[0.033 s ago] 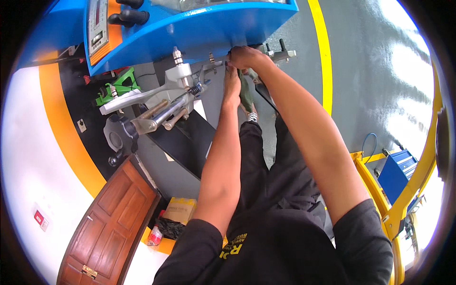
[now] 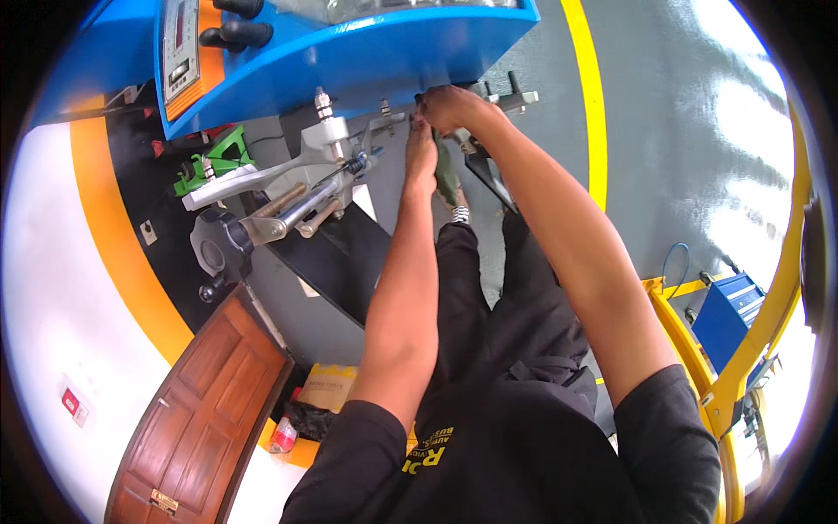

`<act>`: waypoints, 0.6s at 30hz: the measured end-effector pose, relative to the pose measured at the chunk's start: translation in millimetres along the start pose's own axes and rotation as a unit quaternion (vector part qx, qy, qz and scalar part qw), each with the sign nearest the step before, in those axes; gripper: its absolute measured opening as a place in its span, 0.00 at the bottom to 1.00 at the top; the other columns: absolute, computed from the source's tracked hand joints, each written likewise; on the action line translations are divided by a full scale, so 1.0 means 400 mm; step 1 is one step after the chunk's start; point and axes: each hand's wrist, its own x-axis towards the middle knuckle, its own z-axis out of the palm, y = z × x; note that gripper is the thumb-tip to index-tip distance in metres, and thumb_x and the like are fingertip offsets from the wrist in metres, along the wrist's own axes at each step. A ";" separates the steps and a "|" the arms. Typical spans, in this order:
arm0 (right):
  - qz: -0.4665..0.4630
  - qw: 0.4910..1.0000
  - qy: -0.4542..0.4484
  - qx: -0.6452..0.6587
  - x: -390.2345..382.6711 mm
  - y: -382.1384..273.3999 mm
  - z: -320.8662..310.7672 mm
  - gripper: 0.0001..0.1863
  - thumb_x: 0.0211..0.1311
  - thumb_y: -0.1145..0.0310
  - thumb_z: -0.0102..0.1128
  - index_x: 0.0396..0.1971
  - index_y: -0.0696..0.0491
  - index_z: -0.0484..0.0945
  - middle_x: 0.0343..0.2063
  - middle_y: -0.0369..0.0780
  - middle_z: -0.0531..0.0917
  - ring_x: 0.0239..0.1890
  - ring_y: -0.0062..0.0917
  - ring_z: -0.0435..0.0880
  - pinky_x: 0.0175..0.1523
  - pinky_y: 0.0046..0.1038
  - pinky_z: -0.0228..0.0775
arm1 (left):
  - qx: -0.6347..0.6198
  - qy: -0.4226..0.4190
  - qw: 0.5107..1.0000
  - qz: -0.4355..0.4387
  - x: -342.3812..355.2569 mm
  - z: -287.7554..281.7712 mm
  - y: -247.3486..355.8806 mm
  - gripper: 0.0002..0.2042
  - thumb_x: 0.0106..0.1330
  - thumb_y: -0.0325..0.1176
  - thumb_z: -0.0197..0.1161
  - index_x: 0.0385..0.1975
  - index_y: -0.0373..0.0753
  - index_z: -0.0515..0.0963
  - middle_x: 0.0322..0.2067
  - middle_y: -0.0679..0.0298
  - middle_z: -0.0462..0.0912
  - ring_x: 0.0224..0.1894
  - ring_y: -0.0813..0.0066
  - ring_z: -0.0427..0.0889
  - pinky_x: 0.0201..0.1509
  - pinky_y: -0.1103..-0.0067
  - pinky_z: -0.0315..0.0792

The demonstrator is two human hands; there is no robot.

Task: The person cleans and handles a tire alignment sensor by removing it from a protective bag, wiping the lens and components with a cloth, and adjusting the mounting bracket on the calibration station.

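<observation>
My right hand (image 2: 449, 110) is curled at the lower edge of the blue machine (image 2: 349, 52), closed on something hidden beneath it. Just left of it my left hand (image 2: 422, 150) reaches upward, fingers together on something too obscured to name. An olive-green cloth (image 2: 445, 166) hangs between and below my hands. To their left is a silver clamp assembly (image 2: 327, 135) with rods, fittings and a black knob (image 2: 214, 249). A smaller silver bracket (image 2: 515, 99) with black pins shows just right of my right hand.
A green stand (image 2: 218, 162) sits at the left, above a wooden door (image 2: 192, 384). A cardboard box (image 2: 327, 389) is at the lower middle. A yellow floor line (image 2: 589, 113), blue toolbox (image 2: 729, 319) and yellow frame (image 2: 759, 349) are at the right; grey floor (image 2: 663, 148) surrounds them.
My hands and forearms have shifted slightly left, and the green cloth with them. Both hands remain under the machine's edge; otherwise little differs.
</observation>
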 end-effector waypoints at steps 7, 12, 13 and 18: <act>-0.117 0.988 0.099 0.023 -0.330 0.093 0.047 0.28 0.59 0.69 0.71 0.62 0.50 0.78 0.64 0.51 0.75 0.70 0.50 0.71 0.68 0.48 0.73 | 0.044 0.066 0.992 -0.094 -0.169 0.014 -0.066 0.27 0.82 0.54 0.48 0.56 0.32 0.78 0.42 0.59 0.85 0.39 0.72 0.81 0.47 0.72 0.75; 0.164 0.954 0.204 0.148 -0.322 0.044 0.025 0.26 0.64 0.54 0.73 0.45 0.62 0.76 0.41 0.59 0.87 0.45 0.56 0.89 0.50 0.49 0.84 | -0.049 0.052 0.997 -0.016 -0.300 0.146 -0.032 0.21 0.83 0.47 0.49 0.48 0.34 0.81 0.38 0.59 0.84 0.38 0.72 0.81 0.46 0.73 0.73; 0.175 0.952 0.202 0.148 -0.318 0.049 0.021 0.27 0.64 0.53 0.72 0.45 0.62 0.77 0.40 0.58 0.88 0.46 0.54 0.89 0.50 0.48 0.84 | -0.055 0.057 0.997 0.020 -0.306 0.176 -0.015 0.21 0.83 0.47 0.49 0.48 0.34 0.81 0.38 0.59 0.84 0.38 0.72 0.81 0.46 0.73 0.73; 0.076 0.993 0.070 -0.052 -0.298 0.045 -0.031 0.20 0.63 0.57 0.71 0.47 0.58 0.87 0.45 0.51 0.89 0.48 0.49 0.91 0.52 0.42 0.86 | -0.042 0.040 0.996 -0.065 -0.166 0.161 -0.050 0.22 0.79 0.51 0.54 0.54 0.36 0.80 0.44 0.58 0.85 0.44 0.63 0.84 0.50 0.60 0.77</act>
